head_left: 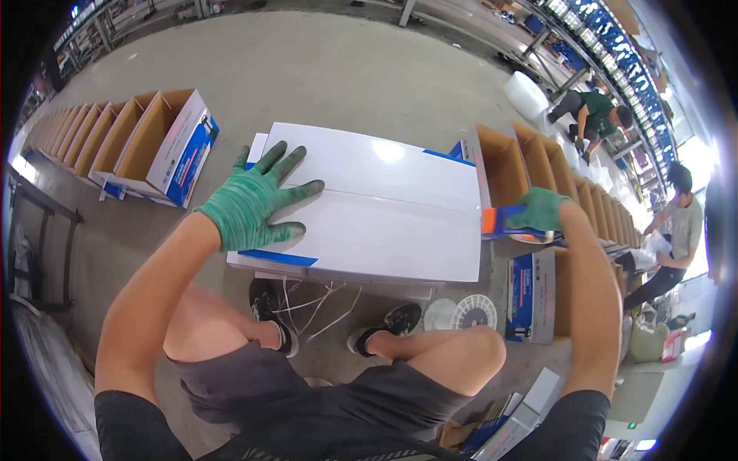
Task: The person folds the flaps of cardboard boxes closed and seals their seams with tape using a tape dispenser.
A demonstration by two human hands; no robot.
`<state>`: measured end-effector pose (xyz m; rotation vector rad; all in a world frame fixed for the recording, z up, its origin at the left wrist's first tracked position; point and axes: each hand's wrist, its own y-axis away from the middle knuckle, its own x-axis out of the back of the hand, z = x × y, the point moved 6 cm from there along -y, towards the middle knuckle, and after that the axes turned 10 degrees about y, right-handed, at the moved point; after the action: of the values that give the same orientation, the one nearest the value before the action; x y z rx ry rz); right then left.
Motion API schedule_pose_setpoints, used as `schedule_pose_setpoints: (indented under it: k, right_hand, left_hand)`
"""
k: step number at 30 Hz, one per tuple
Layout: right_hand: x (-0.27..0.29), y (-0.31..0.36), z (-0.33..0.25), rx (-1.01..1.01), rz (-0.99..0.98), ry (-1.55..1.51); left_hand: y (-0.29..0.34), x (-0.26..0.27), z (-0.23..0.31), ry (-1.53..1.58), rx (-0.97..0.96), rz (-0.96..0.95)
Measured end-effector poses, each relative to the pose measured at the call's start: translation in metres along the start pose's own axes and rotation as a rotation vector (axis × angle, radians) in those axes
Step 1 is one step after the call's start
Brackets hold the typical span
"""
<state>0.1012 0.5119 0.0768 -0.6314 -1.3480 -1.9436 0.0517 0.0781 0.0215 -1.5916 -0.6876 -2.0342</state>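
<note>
A closed white carton (392, 180) with blue corners lies in front of me, a seam running across its top from left to right. My left hand (257, 201), in a green knit glove with dark fingertips, presses flat on the carton's left part with its fingers spread. At the right end, my gloved right hand (543, 209) is closed around a blue and orange tape dispenser (496, 221). The dispenser's orange front sits at the carton's right edge, near the seam. Whether tape sticks to the carton there is not clear.
Rows of open cartons stand on the left (161, 146) and right (500, 161). White strings (323, 303) and a round white spool (474, 313) lie near my feet. Flattened cartons (511, 415) are at lower right. Two people (596, 115) work at far right.
</note>
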Motion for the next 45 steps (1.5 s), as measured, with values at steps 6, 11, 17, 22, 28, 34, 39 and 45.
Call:
schedule_pose_setpoints:
  k: [6, 11, 17, 22, 28, 34, 39, 45]
  right_hand:
    - [-0.007, -0.019, -0.037, 0.124, 0.064, -0.074]
    - [0.001, -0.013, -0.044, 0.103, -0.015, -0.024]
    - [-0.048, -0.019, -0.065, 0.304, 0.175, 0.086]
    - [-0.176, -0.024, -0.021, -0.059, 0.390, -0.315]
    - [-0.389, 0.003, -0.013, -0.716, 0.427, -0.590]
    - [-0.427, 0.006, -0.011, -0.710, 0.402, -0.610]
    - [-0.237, 0.050, -0.005, -0.220, 0.678, -0.408]
    - [-0.091, 0.011, -0.094, 0.134, 0.637, -1.050]
  left_hand:
    - [-0.044, -0.007, 0.048, -0.144, -0.143, 0.061]
    - [-0.141, -0.023, 0.157, 0.010, -0.549, 0.077]
    - [-0.201, -0.029, 0.206, 0.093, -0.554, 0.054]
    - [-0.213, -0.034, 0.222, 0.021, -0.448, -0.135]
    - [-0.225, -0.043, 0.232, -0.040, -0.399, -0.139]
    - [-0.195, -0.012, 0.176, 0.778, -0.528, 0.261]
    - [-0.084, -0.011, 0.073, 0.134, -0.243, 0.310]
    - [0.006, -0.023, -0.035, 0.365, 0.287, 0.497]
